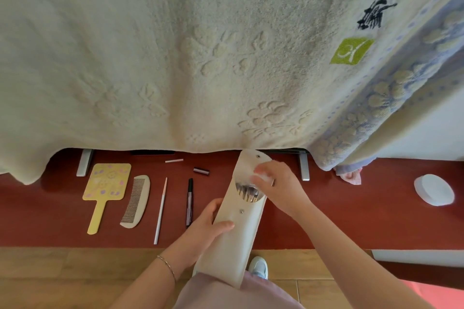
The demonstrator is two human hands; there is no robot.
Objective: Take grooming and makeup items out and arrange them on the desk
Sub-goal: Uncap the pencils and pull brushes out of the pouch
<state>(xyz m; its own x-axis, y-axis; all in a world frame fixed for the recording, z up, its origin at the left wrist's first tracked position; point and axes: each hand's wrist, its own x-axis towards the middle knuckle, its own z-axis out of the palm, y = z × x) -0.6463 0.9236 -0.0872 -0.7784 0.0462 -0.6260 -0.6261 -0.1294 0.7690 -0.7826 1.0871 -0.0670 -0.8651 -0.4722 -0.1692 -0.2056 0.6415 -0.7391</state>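
My left hand (206,223) grips the middle of a long white pouch (233,241) held over the red desk's (339,221) front edge. Its flap is open and several brush tips (247,192) show in the mouth. My right hand (278,183) pinches something at the pouch's mouth; what it holds is blurred. Laid out on the desk to the left are a yellow hand mirror (105,188), a white comb (136,200), a thin white pencil (160,211), a black pen (189,202), a small dark tube (201,171) and a short white stick (174,160).
A large cream towel (200,45) hangs over the back of the desk and hides most of it. Two grey stand legs (84,162) poke out below it. A round white pad container (433,189) sits at the right. Wooden floor and my shoe (258,267) lie below.
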